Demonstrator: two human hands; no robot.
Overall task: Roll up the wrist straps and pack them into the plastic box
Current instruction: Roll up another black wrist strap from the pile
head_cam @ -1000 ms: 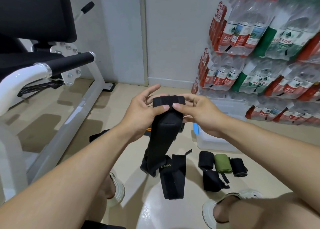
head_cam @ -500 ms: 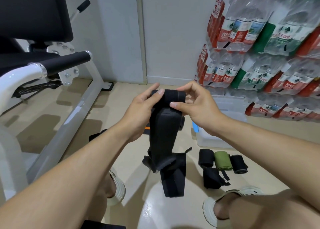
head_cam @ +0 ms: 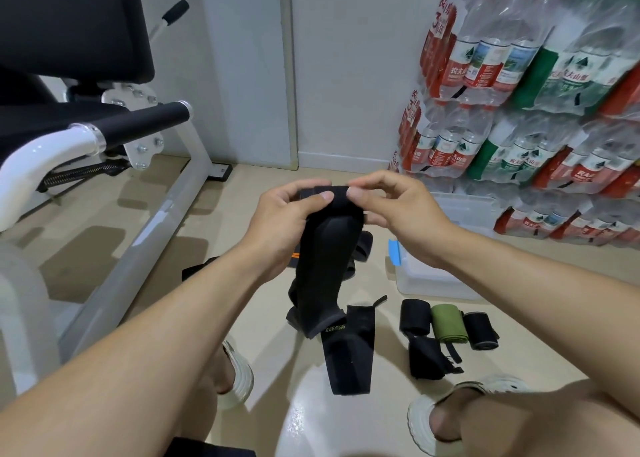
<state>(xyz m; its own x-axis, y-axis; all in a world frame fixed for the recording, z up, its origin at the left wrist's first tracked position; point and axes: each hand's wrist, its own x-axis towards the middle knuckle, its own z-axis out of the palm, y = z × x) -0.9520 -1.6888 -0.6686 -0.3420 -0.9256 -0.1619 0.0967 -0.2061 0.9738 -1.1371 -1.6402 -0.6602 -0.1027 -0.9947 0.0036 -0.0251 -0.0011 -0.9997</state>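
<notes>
- My left hand (head_cam: 284, 214) has its grip curled round the top of the black wrist strap (head_cam: 323, 259), thumb pressed on the front face of the rolled end; the fingers behind are hidden by the strap.
- My right hand (head_cam: 398, 211) pinches the same top edge with thumb and forefinger; its other fingers are curled and partly out of sight behind the fabric.
- The strap hangs from both hands above the floor (head_cam: 363, 404), and its lower tail reads "XUEYING"; I cannot tell whether the tail touches the floor.
- Both feet in pale sandals (head_cam: 235, 373) are cut off by my forearms and the lower edge of the frame.
- On the floor to the right sit three rolled straps side by side: a black roll (head_cam: 414, 318), a green roll (head_cam: 446, 321) and another black roll (head_cam: 479, 330); a loose black strap (head_cam: 424, 356) lies just in front of them.
- Further straps behind the held one, one with an orange stripe (head_cam: 294, 257), are mostly hidden.
- The clear plastic box (head_cam: 460, 211) sits beyond my right wrist, which covers much of it; its contents are hard to make out.
- A white exercise machine (head_cam: 162, 193) stands at left, and shrink-wrapped water bottles (head_cam: 519, 76) are stacked at right.
</notes>
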